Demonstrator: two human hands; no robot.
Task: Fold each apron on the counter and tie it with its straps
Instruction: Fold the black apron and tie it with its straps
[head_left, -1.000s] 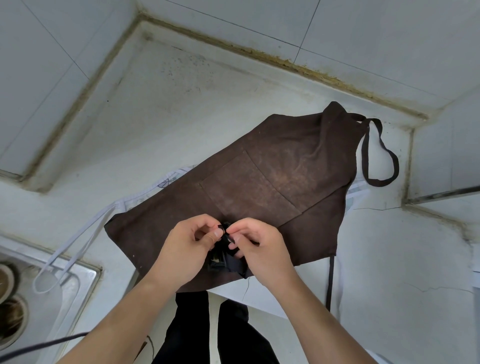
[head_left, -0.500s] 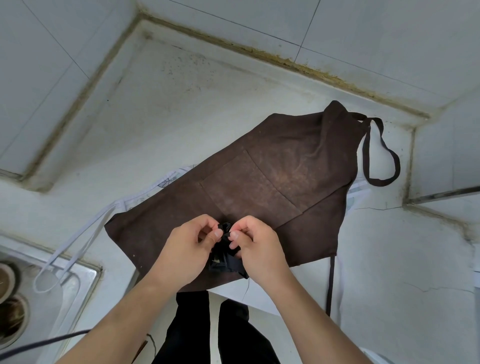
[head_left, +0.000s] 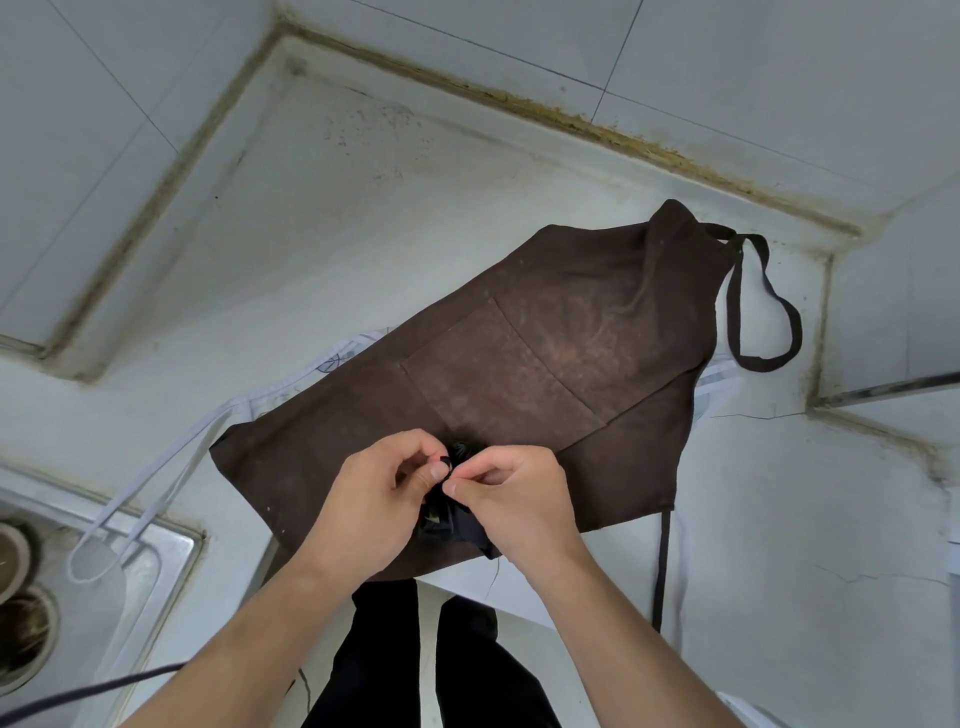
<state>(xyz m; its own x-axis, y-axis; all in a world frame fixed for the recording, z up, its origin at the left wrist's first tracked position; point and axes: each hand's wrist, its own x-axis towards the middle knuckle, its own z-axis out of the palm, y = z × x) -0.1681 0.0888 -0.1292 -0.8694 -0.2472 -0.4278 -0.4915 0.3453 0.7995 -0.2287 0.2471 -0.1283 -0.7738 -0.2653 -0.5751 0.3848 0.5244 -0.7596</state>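
Note:
A dark brown apron (head_left: 545, 353) lies spread flat on the white counter (head_left: 363, 218), its neck loop (head_left: 763, 306) at the far right. One brown strap (head_left: 662, 566) hangs over the counter's front edge. Above the apron's near edge I hold a small folded black apron bundle (head_left: 449, 519). My left hand (head_left: 379, 504) and my right hand (head_left: 514, 499) both pinch its thin black strap at the top of the bundle, fingertips almost touching. Most of the bundle is hidden between my hands.
A white apron (head_left: 332, 356) lies under the brown one; its pale straps (head_left: 150, 499) trail left over the steel sink (head_left: 156, 561). Tiled walls close the counter at the back and left. A raised ledge (head_left: 893, 389) stands at the right.
My hands have drawn slightly closer over the bundle, fingers working the strap. The brown apron has not moved.

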